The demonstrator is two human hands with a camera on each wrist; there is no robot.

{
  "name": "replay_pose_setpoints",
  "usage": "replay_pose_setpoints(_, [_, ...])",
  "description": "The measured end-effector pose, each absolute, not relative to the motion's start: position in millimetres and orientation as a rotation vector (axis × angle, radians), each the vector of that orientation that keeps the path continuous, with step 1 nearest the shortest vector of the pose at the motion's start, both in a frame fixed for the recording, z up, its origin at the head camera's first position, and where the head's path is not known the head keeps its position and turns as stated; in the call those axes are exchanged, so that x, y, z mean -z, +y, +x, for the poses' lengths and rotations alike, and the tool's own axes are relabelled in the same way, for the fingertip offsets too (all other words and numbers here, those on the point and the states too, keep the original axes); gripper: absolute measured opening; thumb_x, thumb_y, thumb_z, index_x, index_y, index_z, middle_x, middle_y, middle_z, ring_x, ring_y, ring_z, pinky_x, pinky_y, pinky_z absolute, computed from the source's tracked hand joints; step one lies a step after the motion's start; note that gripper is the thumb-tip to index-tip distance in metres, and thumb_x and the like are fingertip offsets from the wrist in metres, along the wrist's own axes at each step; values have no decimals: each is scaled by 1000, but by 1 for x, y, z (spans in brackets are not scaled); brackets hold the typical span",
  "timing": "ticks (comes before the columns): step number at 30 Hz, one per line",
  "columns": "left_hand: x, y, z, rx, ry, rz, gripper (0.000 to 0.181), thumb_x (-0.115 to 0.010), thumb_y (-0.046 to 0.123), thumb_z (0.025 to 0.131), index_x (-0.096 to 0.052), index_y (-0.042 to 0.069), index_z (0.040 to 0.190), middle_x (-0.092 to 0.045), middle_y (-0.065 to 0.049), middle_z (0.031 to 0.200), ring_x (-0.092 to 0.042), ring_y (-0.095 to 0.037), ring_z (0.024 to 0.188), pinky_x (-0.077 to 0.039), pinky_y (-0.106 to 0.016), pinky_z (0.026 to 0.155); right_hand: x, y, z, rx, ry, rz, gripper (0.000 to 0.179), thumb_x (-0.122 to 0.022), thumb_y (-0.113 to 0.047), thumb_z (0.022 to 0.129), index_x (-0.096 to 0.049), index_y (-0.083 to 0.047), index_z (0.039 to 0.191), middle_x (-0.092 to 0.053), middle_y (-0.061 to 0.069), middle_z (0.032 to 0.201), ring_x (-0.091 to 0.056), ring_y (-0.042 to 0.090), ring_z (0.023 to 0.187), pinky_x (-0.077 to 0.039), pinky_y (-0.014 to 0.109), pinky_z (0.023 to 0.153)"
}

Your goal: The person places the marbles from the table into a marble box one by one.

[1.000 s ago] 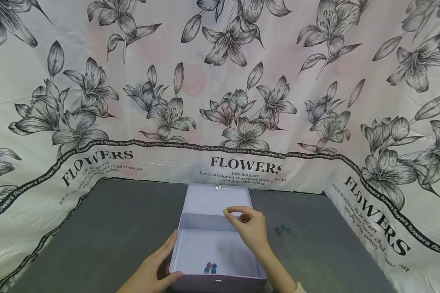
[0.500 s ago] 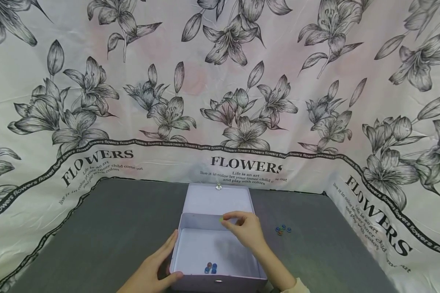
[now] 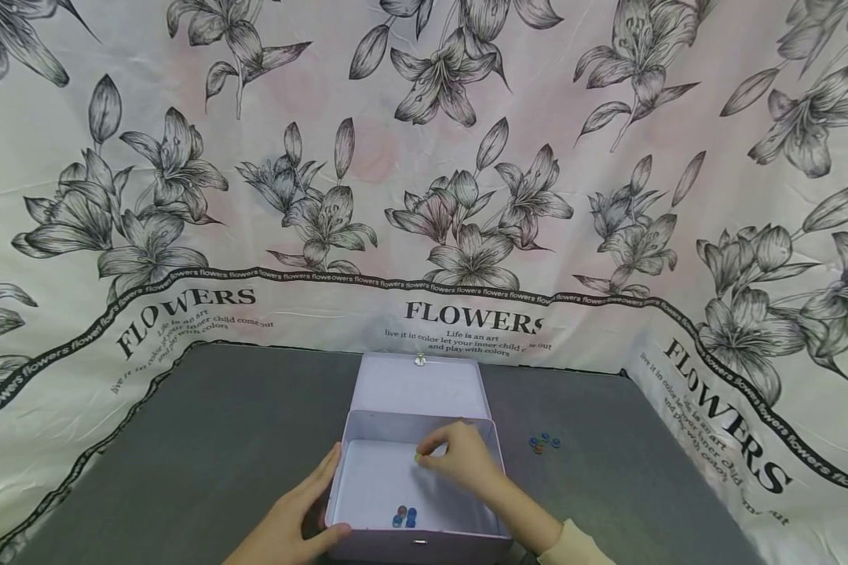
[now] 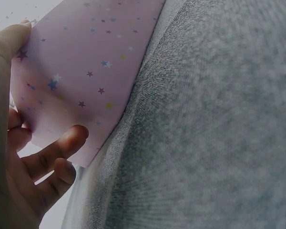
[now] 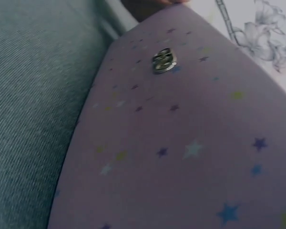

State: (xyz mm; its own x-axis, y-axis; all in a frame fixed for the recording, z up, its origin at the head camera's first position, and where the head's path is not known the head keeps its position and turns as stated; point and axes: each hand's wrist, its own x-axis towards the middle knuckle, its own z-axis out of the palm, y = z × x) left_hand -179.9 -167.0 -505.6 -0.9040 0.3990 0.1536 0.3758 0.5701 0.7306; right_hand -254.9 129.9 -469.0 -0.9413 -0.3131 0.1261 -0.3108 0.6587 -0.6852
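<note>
An open lidded box (image 3: 385,463), white inside, stands in the head view; its outside shows pink with printed stars in both wrist views. My left hand (image 3: 293,514) holds its front left corner, thumb at the front rim and fingers along the left side. Inside the box, thumb and index finger of my right hand (image 3: 462,463) pinch a small yellow-green marble (image 3: 418,457), mostly covered by the fingertips. Several blue and reddish marbles (image 3: 411,514) lie on the box floor near the front wall. The right wrist view shows the box's metal clasp (image 5: 164,61) but not the right hand's pinch.
Several more marbles (image 3: 545,442), blue, green and orange, lie on the grey cloth (image 3: 254,424) right of the box. The lid (image 3: 420,384) is tipped back behind it. A flower-printed curtain (image 3: 466,322) closes off the back and sides.
My right hand has moved from above the box's back edge down and forward into the box, still pinching the yellow-green marble. The left hand and the box have stayed in place.
</note>
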Motion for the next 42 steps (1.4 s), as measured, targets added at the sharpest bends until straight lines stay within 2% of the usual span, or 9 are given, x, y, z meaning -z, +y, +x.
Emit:
replay_pose_setpoints(3, [505, -167, -180, -1291, 2745, 676, 99, -77, 49, 95, -23, 11, 170, -23, -13, 175, -33, -42, 156, -40, -69, 114, 469, 129, -254, 1103, 2865, -590, 6, -87, -9, 84, -83, -13, 87, -79, -4, 86, -67, 14, 78, -55, 32, 69])
replay_pose_setpoints(6, [505, -168, -180, -1296, 2750, 674, 100, -78, 49, 95, -24, 11, 169, -23, -13, 175, -33, -42, 155, -40, -69, 113, 468, 127, -253, 1038, 2864, -636, 6, -86, -7, 84, -83, -11, 86, -79, -3, 85, -72, 18, 84, -58, 37, 72])
replay_pose_setpoints(16, [507, -168, -180, -1309, 2726, 619, 102, -77, 52, 94, -22, 10, 169, -20, -14, 175, -31, -46, 156, -38, -70, 113, 467, 124, -250, 981, 2876, -627, 7, -85, -3, 84, -83, -9, 88, -80, -1, 86, -76, 26, 91, -62, 44, 75])
replay_pose_setpoints(22, [509, -170, -181, -1314, 2719, 615, 102, -77, 52, 95, -22, 10, 170, -19, -13, 175, -30, -45, 156, -38, -70, 113, 468, 124, -252, 1036, 2911, -653, 7, -84, -5, 85, -84, -8, 92, -81, 1, 90, -76, 29, 97, -62, 51, 84])
replay_pose_setpoints(24, [510, -170, -181, -1316, 2719, 627, 102, -77, 51, 95, -22, 9, 169, -19, -13, 175, -30, -44, 156, -38, -69, 114, 468, 125, -252, 1065, 2924, -643, 8, -85, -7, 85, -84, -9, 93, -81, 1, 91, -74, 24, 87, -61, 45, 79])
replay_pose_setpoints(26, [511, -171, -182, -1310, 2722, 635, 101, -77, 50, 95, -22, 9, 169, -20, -12, 175, -31, -43, 156, -40, -67, 114, 468, 126, -252, 1104, 2929, -617, 8, -85, -10, 86, -84, -9, 94, -81, 1, 94, -68, 16, 71, -59, 35, 68])
replay_pose_setpoints(30, [511, -171, -182, -1299, 2725, 638, 101, -77, 50, 95, -21, 11, 170, -20, -10, 175, -31, -40, 157, -42, -64, 114, 468, 129, -253, 1251, 2910, -600, 11, -85, -10, 86, -84, -6, 96, -82, 5, 97, -44, 3, 48, -40, 18, 46])
replay_pose_setpoints(36, [510, -170, -180, -1321, 2704, 645, 101, -77, 48, 96, -21, 11, 170, -19, -8, 176, -30, -41, 157, -42, -65, 114, 464, 133, -252, 1467, 2872, -567, 13, -85, -12, 88, -84, -5, 99, -81, 6, 95, -38, 0, 42, -32, 15, 41])
replay_pose_setpoints(42, [509, -168, -181, -1333, 2680, 629, 102, -77, 50, 95, -20, 12, 170, -18, -9, 176, -28, -41, 158, -37, -69, 115, 457, 138, -248, 1692, 2832, -412, 14, -86, -15, 89, -84, -8, 101, -73, 12, 69, -38, 2, 44, -29, 18, 43])
